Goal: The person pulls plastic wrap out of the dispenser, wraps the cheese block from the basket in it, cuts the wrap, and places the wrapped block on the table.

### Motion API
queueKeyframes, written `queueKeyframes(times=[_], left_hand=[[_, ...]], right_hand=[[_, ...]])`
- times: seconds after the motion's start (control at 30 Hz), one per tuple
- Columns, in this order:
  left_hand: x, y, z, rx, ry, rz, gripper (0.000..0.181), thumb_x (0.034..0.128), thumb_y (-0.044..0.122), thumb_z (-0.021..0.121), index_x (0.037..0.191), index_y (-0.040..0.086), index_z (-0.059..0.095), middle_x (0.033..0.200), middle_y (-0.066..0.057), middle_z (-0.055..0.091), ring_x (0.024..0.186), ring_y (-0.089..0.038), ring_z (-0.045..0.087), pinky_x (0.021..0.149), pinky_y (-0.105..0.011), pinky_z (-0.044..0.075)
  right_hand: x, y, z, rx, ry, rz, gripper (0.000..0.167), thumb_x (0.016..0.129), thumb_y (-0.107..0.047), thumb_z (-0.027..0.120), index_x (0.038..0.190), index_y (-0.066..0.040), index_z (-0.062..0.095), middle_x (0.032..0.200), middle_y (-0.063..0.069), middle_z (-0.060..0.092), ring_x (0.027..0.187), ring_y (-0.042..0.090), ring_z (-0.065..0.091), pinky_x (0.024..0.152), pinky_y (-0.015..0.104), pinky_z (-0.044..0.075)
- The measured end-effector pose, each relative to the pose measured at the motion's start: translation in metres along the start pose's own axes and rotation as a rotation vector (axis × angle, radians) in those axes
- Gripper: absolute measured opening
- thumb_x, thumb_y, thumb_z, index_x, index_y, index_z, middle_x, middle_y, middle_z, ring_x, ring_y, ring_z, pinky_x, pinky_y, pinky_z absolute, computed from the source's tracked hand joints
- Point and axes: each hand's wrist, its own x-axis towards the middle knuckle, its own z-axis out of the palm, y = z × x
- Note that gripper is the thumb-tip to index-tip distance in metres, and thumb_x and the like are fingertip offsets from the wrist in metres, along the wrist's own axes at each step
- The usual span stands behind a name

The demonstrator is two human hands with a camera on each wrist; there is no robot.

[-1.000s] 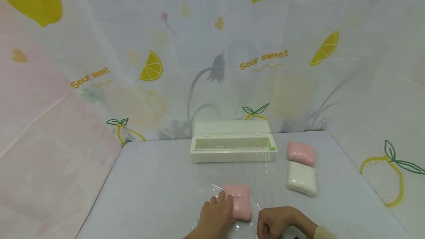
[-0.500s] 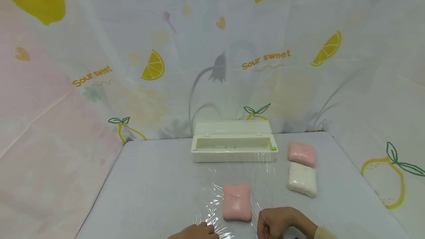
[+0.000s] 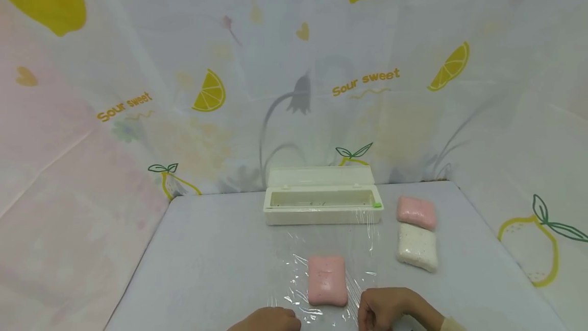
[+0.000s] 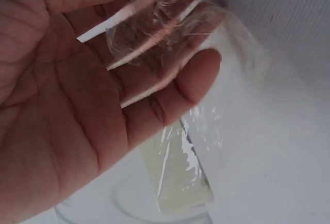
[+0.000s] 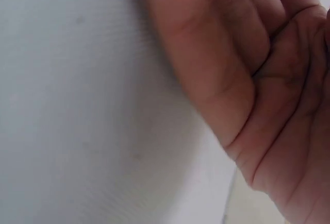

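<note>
A pink bar of soap (image 3: 327, 281) lies flat on clear cling film (image 3: 294, 285) spread over the table. At the film's front left is my left hand (image 3: 271, 319); in the left wrist view bunched film (image 4: 139, 33) is pinched between its thumb and fingers. My right hand (image 3: 383, 306) sits right of the soap with curled fingers, where creases in the film run toward it. Its fingertips are hidden in the right wrist view, so the grip on the film edge shows only from the head. Neither hand touches the soap.
Behind the soap stands a white cling film box (image 3: 321, 217) with its lid raised and a green slider at its right end. Film reaches from its front. On the right lie another pink bar (image 3: 416, 212) and a white bar (image 3: 417, 246), both shiny. A printed cloth (image 3: 294, 65) hangs behind.
My left hand has come off the soap and moved down and left to the film's front edge, taking hold of film. The right hand and the soap have hardly moved.
</note>
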Motion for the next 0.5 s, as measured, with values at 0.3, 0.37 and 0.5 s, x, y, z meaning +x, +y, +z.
queueKeyframes(times=[0.3, 0.37, 0.5], left_hand=[[-0.007, -0.022, -0.029, -0.267, 0.203, 0.105, 0.018, 0.0887, 0.005, 0.066, 0.086, 0.020, 0.056, 0.075, 0.019, 0.053, 0.069, 0.007, 0.049, 0.063, -0.009, 0.041], [-0.004, -0.027, -0.036, -0.292, 0.251, 0.093, 0.016, 0.0911, 0.005, 0.066, 0.090, 0.019, 0.058, 0.081, 0.018, 0.057, 0.075, 0.006, 0.054, 0.066, -0.012, 0.044], [0.004, -0.034, -0.047, -0.381, 0.317, 0.008, 0.011, 0.0941, 0.007, 0.065, 0.096, 0.016, 0.060, 0.083, 0.013, 0.062, 0.075, 0.004, 0.058, 0.065, -0.017, 0.050]], right_hand=[[-0.022, -0.031, -0.010, -0.061, 0.131, -0.085, 0.010, 0.078, 0.004, 0.075, 0.084, -0.004, 0.073, 0.068, -0.010, 0.068, 0.052, -0.004, 0.056, 0.038, 0.021, 0.047], [-0.027, -0.038, -0.015, -0.082, 0.168, -0.118, 0.009, 0.081, 0.000, 0.074, 0.086, -0.007, 0.072, 0.070, -0.009, 0.068, 0.051, 0.003, 0.059, 0.036, 0.022, 0.045], [-0.033, -0.043, -0.028, -0.116, 0.239, -0.198, 0.007, 0.089, -0.004, 0.069, 0.093, -0.010, 0.071, 0.076, -0.002, 0.070, 0.052, 0.027, 0.062, 0.033, 0.029, 0.045]])
